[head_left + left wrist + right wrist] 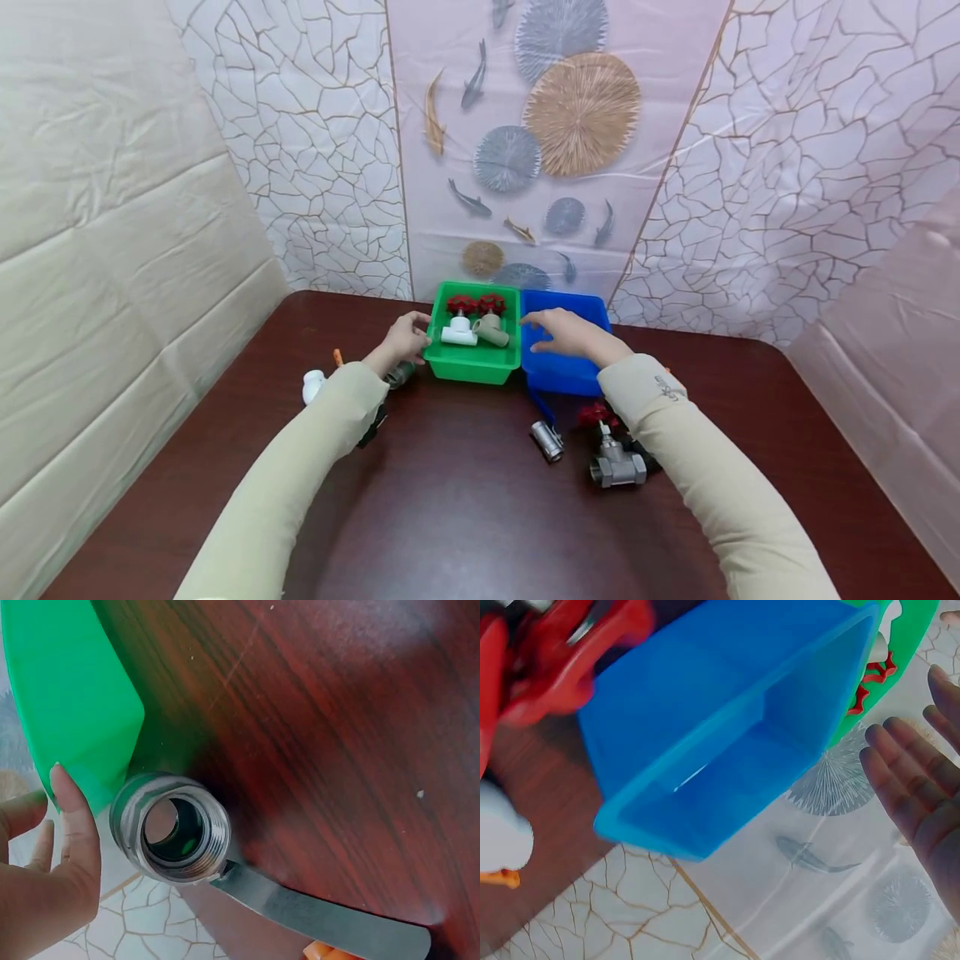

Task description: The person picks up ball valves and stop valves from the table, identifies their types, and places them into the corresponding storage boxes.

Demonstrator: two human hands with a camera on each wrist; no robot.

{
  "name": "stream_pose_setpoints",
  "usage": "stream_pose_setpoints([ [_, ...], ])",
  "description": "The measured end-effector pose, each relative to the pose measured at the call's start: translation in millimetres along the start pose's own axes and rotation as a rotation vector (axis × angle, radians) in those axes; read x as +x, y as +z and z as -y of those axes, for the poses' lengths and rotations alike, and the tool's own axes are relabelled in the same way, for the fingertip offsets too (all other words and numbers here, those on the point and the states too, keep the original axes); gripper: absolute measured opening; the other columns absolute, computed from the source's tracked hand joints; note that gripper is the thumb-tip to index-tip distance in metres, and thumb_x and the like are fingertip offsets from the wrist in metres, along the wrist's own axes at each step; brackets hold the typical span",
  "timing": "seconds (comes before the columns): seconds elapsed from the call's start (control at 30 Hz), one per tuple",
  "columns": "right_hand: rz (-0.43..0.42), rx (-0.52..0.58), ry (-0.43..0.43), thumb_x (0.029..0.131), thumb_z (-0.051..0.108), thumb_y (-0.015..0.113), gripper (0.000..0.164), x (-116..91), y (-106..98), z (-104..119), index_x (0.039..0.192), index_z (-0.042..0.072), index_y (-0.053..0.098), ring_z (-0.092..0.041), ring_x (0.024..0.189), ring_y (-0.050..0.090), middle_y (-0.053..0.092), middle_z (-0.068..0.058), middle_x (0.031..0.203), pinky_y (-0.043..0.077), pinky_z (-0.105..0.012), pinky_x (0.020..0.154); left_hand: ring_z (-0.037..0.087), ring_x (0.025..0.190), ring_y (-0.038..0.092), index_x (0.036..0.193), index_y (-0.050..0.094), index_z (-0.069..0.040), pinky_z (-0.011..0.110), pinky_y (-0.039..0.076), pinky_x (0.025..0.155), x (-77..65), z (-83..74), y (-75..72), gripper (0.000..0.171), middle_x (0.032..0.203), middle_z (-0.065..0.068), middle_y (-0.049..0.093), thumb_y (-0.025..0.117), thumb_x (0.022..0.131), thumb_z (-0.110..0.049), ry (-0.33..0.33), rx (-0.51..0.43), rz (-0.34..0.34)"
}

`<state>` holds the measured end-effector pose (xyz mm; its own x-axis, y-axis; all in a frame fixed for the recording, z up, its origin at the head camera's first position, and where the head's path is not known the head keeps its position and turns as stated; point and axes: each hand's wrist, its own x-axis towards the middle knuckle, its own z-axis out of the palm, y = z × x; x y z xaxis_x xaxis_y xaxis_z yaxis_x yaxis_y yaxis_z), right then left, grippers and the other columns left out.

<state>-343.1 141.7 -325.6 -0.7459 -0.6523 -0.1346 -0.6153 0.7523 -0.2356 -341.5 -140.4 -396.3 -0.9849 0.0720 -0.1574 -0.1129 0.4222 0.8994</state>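
At the left rim of the green bin [474,371] is my left hand [405,337], thumb and fingertips right at the rim with the fingers loosely bent. A metal threaded valve [169,829] with a flat lever [330,911] lies close by that hand in the left wrist view. My right hand [566,331] hovers over the blue bin [558,379], its fingers extended and holding nothing. Inside the green bin lie a white plastic valve [459,333] and a beige one [492,332], both with red handwheels.
In front of the blue bin lie a metal ball valve [547,441] with a blue lever and a metal gate valve [618,467]. A red handwheel [596,414] sits behind it. White fitting [312,385] stands left of the left forearm. A patterned wall backs the table.
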Motion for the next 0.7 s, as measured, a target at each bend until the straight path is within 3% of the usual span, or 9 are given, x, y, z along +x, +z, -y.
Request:
stream_pose_setpoints([
  [0.23,-0.013,-0.012,-0.053,0.091,0.013,0.062,0.046,-19,-2,-2,0.133,0.0,0.05,-0.036,0.112,0.058,0.056,-0.023,0.128,0.048,-0.047,0.092,0.016,0.062,0.053,0.137,0.039,0.0,0.039,0.058,0.068,-11.0,-0.2,0.2,0.041,0.118,0.025,0.051,0.047,0.098,-0.009,0.02,0.018,0.011],
  [0.3,-0.021,-0.01,-0.069,0.091,0.013,0.062,0.045,-25,-2,-5,0.132,-0.001,0.051,-0.037,0.111,0.059,0.056,-0.023,0.128,0.049,-0.047,0.092,0.024,0.065,0.057,0.136,0.042,0.0,0.041,0.057,0.069,-13.7,1.3,0.8,0.039,0.117,0.027,0.052,0.046,0.098,-0.01,0.052,0.063,0.0],
  [0.43,-0.048,-0.011,-0.087,0.09,0.012,0.063,0.043,-36,-2,-11,0.129,-0.001,0.054,-0.036,0.112,0.058,0.057,-0.022,0.127,0.049,-0.047,0.092,0.039,0.08,0.062,0.13,0.049,-0.001,0.036,0.055,0.06,-18.3,8.4,3.0,0.033,0.106,0.026,0.06,0.044,0.1,-0.012,0.152,0.155,-0.082],
  [0.6,-0.085,-0.017,-0.106,0.089,0.011,0.064,0.039,-52,-3,-20,0.125,-0.003,0.057,-0.036,0.111,0.058,0.06,-0.022,0.123,0.049,-0.047,0.091,0.031,0.075,0.066,0.12,0.058,-0.003,0.027,0.046,0.06,-23.7,12.9,2.9,0.028,0.097,0.018,0.066,0.045,0.099,-0.016,0.236,0.231,-0.206],
  [0.7,-0.109,-0.031,-0.101,0.089,0.01,0.064,0.038,-61,-2,-26,0.123,-0.003,0.058,-0.036,0.108,0.06,0.061,-0.021,0.12,0.05,-0.047,0.09,0.03,0.074,0.066,0.118,0.059,-0.001,0.028,0.047,0.063,-26.6,12.3,3.1,0.027,0.099,0.017,0.066,0.045,0.099,-0.014,0.266,0.238,-0.216],
])
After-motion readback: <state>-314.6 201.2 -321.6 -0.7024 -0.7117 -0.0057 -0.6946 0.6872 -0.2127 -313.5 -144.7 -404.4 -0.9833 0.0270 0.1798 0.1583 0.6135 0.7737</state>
